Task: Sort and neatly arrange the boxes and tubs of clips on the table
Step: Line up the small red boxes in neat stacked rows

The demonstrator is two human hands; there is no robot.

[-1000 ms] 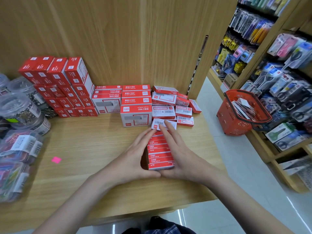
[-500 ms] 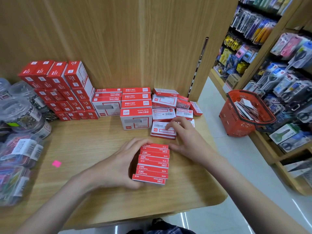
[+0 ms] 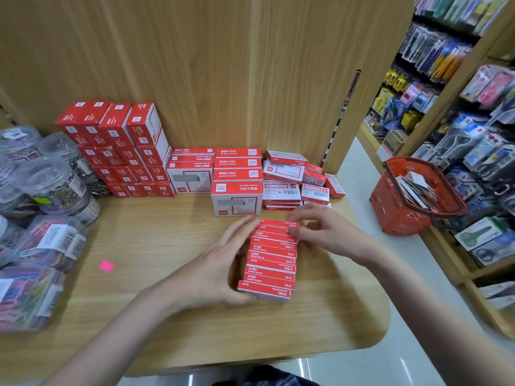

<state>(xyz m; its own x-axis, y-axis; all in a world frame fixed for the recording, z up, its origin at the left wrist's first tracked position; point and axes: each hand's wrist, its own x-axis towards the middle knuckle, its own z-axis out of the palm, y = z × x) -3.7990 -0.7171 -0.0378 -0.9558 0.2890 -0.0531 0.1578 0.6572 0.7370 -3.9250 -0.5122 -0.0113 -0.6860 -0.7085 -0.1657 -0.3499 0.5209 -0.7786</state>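
While both hands (image 3: 211,271) steady it, ten boxes (image 3: 271,259) align.

Both bare forearms reach in from the near edge and converge toward the middle. The left hand (image 3: 214,274) lies palm inward — fingers straight and together, pointing far, thumb tucked along the near end of what it braces. The right hand (image 3: 326,232) comes in from the right, wrist bent, fingers (image 3: 299,221) curled and pinching at the far end.
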